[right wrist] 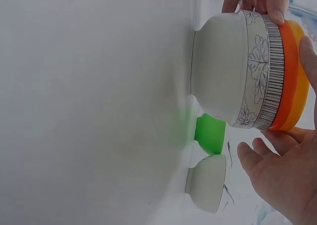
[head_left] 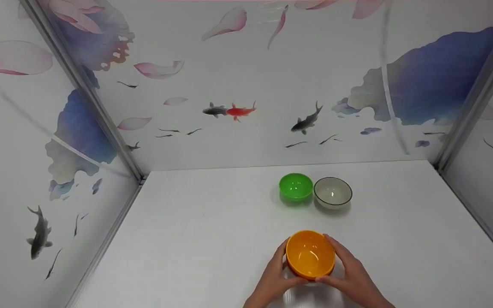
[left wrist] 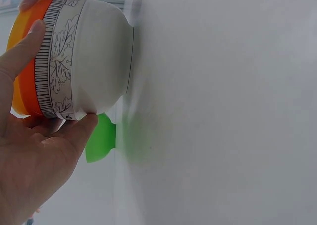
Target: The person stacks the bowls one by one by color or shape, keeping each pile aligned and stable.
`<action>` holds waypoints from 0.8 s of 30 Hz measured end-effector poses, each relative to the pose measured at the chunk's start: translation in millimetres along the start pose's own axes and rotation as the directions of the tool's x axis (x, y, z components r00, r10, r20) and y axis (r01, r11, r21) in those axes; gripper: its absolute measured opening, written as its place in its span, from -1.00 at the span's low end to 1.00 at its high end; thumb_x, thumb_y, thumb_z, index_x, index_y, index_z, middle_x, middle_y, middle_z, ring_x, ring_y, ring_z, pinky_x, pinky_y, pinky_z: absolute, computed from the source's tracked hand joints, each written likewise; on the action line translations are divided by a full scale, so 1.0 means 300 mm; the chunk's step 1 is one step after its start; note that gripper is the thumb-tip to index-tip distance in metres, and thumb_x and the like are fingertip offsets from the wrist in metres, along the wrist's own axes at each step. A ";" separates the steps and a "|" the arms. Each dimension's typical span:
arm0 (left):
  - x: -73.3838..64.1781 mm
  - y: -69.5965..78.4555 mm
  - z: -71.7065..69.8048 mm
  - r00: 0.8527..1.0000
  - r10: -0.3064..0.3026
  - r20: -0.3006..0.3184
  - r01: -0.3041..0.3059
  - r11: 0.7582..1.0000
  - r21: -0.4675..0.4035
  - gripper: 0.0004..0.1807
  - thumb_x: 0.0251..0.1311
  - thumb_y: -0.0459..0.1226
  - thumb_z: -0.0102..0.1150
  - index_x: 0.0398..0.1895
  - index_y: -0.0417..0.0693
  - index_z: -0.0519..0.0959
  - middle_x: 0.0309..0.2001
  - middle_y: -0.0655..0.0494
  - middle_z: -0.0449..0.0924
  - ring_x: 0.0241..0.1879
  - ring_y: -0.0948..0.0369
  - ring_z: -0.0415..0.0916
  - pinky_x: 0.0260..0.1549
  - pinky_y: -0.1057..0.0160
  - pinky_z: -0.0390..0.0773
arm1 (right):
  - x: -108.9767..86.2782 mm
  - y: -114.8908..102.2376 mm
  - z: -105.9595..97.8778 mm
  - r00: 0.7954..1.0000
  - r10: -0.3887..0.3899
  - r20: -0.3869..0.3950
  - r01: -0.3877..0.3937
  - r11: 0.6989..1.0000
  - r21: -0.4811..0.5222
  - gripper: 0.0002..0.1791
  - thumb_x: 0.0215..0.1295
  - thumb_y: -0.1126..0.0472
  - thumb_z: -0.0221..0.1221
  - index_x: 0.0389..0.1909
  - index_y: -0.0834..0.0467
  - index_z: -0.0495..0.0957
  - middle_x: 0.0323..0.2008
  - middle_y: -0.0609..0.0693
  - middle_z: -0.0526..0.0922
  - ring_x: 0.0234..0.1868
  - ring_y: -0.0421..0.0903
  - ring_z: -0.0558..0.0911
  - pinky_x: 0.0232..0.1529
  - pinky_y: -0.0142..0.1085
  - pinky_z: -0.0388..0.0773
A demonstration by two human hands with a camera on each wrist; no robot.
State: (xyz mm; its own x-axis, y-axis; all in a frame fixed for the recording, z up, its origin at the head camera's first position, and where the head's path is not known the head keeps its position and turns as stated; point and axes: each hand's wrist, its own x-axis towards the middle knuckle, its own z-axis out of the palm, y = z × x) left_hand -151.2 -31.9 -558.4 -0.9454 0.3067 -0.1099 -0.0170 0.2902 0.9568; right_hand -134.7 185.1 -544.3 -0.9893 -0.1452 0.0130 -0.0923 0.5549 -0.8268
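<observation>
A glossy orange bowl [head_left: 310, 252] sits nested in a larger white bowl [left wrist: 99, 51] with a black leaf-and-stripe band. From the side, the orange part shows a yellow-orange upper band and a red-orange lower one. My left hand [head_left: 272, 271] holds the orange bowl from the left, thumb at its near side. On the opposite side my right hand [head_left: 353, 273] grips it, the thumb near the front rim. The white bowl's foot is right at the white table [head_left: 186, 239]. In the left wrist view, a left fingertip lies against the white bowl's side.
Beyond the stack, a small green bowl [head_left: 296, 187] and a whitish bowl [head_left: 333, 192] with a dark rim stand side by side. White walls [head_left: 250, 145] painted with fish, petals and lotus leaves enclose the table at the back and both sides.
</observation>
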 end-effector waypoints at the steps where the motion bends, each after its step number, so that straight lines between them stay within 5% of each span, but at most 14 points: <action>1: 0.000 0.000 0.000 1.000 -0.002 -0.001 0.002 1.000 0.000 0.08 -0.03 0.02 0.50 0.55 0.21 0.09 0.53 0.20 0.18 0.50 0.07 0.17 0.39 -0.11 0.39 | 0.000 0.001 0.001 1.000 0.002 -0.001 -0.002 1.000 0.001 0.10 0.00 -0.19 0.43 0.53 0.04 0.14 0.52 0.07 0.24 0.49 0.16 0.31 0.45 0.23 0.23; 24: 0.001 0.001 -0.001 1.000 0.001 0.007 -0.001 1.000 0.012 0.05 0.01 -0.06 0.51 0.55 0.20 0.09 0.53 0.19 0.17 0.50 0.07 0.18 0.37 -0.05 0.42 | -0.005 0.001 -0.005 0.999 -0.043 -0.013 0.043 0.999 -0.033 0.10 0.00 -0.19 0.44 0.53 0.08 0.16 0.49 0.11 0.29 0.44 0.17 0.37 0.42 0.21 0.30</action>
State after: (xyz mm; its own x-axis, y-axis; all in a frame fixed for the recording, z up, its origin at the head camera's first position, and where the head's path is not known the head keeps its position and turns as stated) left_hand -151.5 -31.9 -558.1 -0.9432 0.3131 -0.1111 -0.0125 0.3009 0.9536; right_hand -133.6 186.7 -543.9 -0.9858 -0.1583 0.0561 -0.1382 0.5745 -0.8067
